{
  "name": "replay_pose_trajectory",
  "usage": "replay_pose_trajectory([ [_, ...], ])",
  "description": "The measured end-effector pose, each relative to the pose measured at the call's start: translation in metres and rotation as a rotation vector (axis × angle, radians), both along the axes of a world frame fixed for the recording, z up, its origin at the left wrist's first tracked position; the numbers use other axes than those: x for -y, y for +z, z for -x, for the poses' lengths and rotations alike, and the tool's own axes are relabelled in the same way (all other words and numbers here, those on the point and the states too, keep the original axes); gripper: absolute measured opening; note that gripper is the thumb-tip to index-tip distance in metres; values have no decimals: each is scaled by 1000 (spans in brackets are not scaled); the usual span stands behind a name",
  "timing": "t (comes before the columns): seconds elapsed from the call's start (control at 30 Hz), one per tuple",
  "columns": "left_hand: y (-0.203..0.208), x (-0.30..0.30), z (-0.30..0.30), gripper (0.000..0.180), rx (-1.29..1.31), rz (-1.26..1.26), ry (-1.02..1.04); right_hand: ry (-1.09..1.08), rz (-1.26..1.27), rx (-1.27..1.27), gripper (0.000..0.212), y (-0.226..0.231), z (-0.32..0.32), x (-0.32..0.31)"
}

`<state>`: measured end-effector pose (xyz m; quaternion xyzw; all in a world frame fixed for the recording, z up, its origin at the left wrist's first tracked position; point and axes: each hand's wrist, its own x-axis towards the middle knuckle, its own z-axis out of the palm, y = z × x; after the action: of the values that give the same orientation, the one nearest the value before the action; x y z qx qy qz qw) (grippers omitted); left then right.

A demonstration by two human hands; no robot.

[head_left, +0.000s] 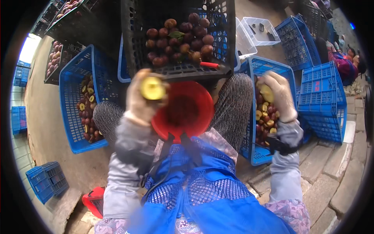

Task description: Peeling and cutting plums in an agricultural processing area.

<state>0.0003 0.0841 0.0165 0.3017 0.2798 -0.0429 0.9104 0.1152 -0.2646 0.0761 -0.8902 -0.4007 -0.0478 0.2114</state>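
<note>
My gloved left hand is closed round a halved plum, its yellow cut face turned up, beside the red bucket between my knees. Something dark shows just under that half, too blurred to name. Over the right blue basket, my gloved right hand curls its fingers round another plum half. Below it lie many cut plums. Whole dark plums and a few leaves fill part of the black crate in front of me. A red-handled tool rests at that crate's near edge.
Another blue basket of cut plums stands by my left knee. Stacked blue crates and a clear plastic tub are on the right. Black crates of plums stand far left. A person sits at the far right.
</note>
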Motion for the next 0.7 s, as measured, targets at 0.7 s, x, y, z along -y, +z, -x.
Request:
replay_pose_trajectory([
  [0.7,-54,8,-189,41,89,-1366,-849,-258,-76,-777,36,8,-39,-47],
])
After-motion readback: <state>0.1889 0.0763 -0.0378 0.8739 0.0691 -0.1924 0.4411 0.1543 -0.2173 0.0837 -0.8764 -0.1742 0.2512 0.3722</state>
